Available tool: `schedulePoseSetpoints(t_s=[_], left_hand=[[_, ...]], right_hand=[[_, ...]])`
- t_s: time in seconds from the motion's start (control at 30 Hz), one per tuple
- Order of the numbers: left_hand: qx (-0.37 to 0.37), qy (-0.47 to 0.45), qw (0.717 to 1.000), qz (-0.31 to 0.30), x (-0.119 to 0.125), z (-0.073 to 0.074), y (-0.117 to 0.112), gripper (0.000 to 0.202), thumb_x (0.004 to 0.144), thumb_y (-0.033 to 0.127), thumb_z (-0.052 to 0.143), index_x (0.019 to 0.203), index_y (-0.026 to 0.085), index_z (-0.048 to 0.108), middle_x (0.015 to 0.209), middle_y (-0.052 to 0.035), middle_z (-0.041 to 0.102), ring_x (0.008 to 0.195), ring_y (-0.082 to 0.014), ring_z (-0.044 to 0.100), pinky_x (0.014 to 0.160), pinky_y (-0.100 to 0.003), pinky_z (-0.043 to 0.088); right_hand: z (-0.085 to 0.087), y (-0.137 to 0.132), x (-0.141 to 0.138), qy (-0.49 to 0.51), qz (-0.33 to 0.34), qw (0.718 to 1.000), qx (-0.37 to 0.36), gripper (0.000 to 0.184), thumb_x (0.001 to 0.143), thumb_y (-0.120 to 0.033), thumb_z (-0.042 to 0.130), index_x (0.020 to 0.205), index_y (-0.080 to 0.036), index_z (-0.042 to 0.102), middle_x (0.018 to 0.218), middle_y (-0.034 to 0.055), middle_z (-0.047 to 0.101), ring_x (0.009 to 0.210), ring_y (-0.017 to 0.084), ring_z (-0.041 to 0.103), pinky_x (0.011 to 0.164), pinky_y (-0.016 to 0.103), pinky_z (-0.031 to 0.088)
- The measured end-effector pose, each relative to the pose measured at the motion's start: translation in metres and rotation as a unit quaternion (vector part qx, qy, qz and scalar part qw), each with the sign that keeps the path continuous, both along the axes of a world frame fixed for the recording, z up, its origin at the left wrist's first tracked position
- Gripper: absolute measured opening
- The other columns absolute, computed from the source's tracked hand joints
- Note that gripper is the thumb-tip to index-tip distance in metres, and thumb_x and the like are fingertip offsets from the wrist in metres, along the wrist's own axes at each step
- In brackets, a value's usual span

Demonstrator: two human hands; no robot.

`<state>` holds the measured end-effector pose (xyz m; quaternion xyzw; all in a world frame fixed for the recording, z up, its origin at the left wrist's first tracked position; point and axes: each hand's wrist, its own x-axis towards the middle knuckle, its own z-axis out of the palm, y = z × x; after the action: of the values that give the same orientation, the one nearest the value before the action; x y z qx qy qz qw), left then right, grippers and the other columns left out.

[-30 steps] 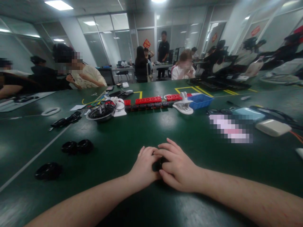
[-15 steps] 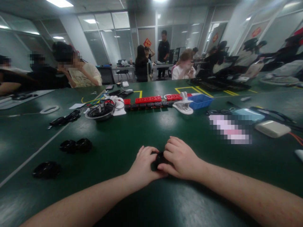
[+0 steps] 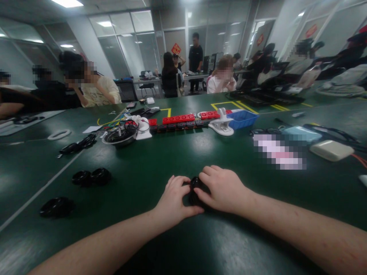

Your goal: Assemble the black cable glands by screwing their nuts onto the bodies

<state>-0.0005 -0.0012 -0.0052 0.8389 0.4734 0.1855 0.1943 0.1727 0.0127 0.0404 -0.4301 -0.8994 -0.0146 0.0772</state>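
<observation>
Between my hands on the green table [image 3: 137, 206] is a shiny black coil [image 3: 194, 198], which looks like wound cable; much of it is covered by fingers. My left hand [image 3: 173, 196] curves around its left side, thumb along the near edge. From the right, my right hand [image 3: 222, 189] wraps its fingers over the top, with the thumb pressed on the front. Off to the left lie similar black coils: two side by side, a left one [image 3: 81, 178] and a right one [image 3: 100, 176], and a single coil [image 3: 56, 206] nearer to me.
Farther back are a metal bowl of cables [image 3: 119, 137], red power strips [image 3: 178, 118], a white clip stand [image 3: 222, 124] and a blue bin [image 3: 243, 118]. To the right lie glasses [image 3: 265, 132] and a pale box [image 3: 332, 150]. Several people sit beyond the table.
My right hand has shifted slightly, its thumb rising from the coil's near side to its front, so more of the black coil shows. My left hand has stayed around it.
</observation>
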Motion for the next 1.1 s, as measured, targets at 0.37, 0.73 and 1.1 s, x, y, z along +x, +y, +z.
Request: schedulePoseSetpoints(t_s=[0.37, 0.73, 1.1], left_hand=[[0.009, 0.015, 1.0, -0.016, 0.0, -0.002, 0.0, 0.036, 0.065, 0.041, 0.072, 0.092, 0.021, 0.062, 0.104, -0.0058, 0.051, 0.101, -0.0268, 0.044, 0.096, -0.052, 0.028], [-0.01, 0.03, 0.996, -0.086, -0.012, 0.001, 0.009, 0.058, 0.059, 0.042, 0.075, 0.108, 0.021, 0.052, 0.112, -0.007, 0.051, 0.109, -0.0267, 0.042, 0.102, -0.056, 0.015], [-0.002, 0.01, 0.996, -0.084, -0.01, 0.004, 0.008, 0.039, 0.065, 0.033, 0.071, 0.101, 0.023, 0.058, 0.108, -0.0048, 0.052, 0.104, -0.0242, 0.046, 0.102, -0.052, 0.018]], right_hand=[[-0.009, 0.004, -0.001, 0.199, 0.022, 0.974, -0.104, 0.027, 0.075, -0.026, 0.057, 0.099, -0.015, 0.055, 0.093, 0.0064, 0.059, 0.085, 0.018, 0.055, 0.073, 0.03, 0.044], [0.004, -0.005, -0.001, 0.24, 0.038, 0.944, -0.221, 0.026, 0.072, -0.023, 0.061, 0.096, -0.017, 0.053, 0.082, 0.0018, 0.058, 0.071, 0.014, 0.053, 0.061, 0.025, 0.041], [0.006, -0.001, 0.003, 0.148, 0.086, 0.96, -0.222, 0.026, 0.069, -0.023, 0.065, 0.093, -0.015, 0.063, 0.083, 0.0047, 0.058, 0.074, 0.016, 0.054, 0.064, 0.026, 0.042]])
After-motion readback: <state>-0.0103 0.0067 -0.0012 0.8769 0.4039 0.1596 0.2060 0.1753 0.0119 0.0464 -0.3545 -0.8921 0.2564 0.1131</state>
